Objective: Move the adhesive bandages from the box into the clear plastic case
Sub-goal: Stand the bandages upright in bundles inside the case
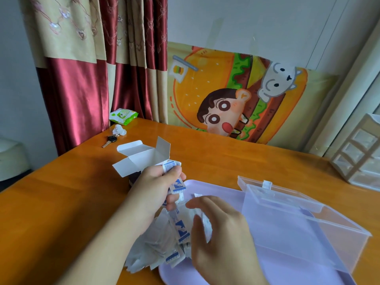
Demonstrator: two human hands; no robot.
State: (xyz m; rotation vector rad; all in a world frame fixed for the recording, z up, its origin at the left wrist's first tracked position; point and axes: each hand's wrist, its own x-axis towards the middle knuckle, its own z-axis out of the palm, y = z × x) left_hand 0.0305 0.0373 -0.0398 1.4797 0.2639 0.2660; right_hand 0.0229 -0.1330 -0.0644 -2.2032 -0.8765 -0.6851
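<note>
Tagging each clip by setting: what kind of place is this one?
Most likely a room in a home, perhaps a bedroom or study corner. A wooden table stands by red and beige curtains, a cartoon burger cloth hangs on the wall, and a key and a wet-wipes pack lie about.

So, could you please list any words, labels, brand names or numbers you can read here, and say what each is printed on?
None can be read.
Bandage wrappers: blue print, too small and blurred.
Green wipes pack: label too small to read.
Open box: only blank white flaps show.
Cartoon burger cloth: pictures, no legible words.
Clear plastic case: no print visible.
</note>
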